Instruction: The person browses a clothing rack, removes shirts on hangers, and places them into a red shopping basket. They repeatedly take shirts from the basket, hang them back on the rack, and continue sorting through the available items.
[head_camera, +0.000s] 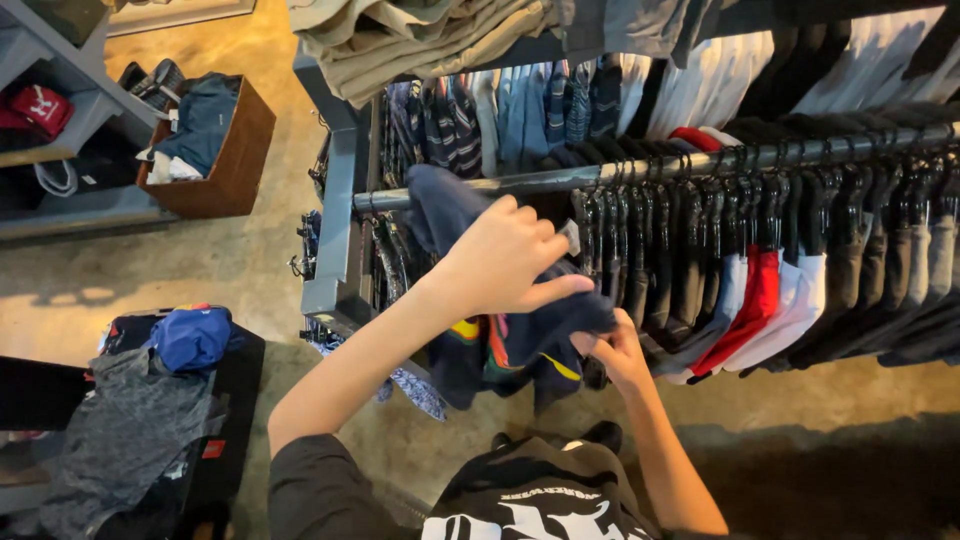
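Dark navy garment (520, 335) with yellow, red and green stripes, draped over the left end of the grey metal rail (600, 172), its body hanging down in front of the rack and bunched between both hands. Left edge of the cloth falls just beside the grey upright post (345, 200) of the rack; right edge presses against the first of the black hangers (610, 215). From there the rail is packed tight with hanging clothes (780, 290), dark, white and one red, touching one another with no gap between them. Open room lies only to the left of the post and below the rack, where bare concrete floor (240, 260) shows. Left hand (505, 258) on top of the garment, fingers curled over the fold and closed on the cloth, thumb stretched out along its upper edge. Right hand (612, 348) lower, at the garment's right side, fingers pinched on the cloth from beneath; fingertips partly hidden by the fabric. Folded beige clothes (420, 40) lie on the shelf above the rail. Wooden box (225, 160) of clothes stands well apart at upper left; a dark bin (225, 420) with a blue cap (190, 338) and grey cloth sits near the left elbow.
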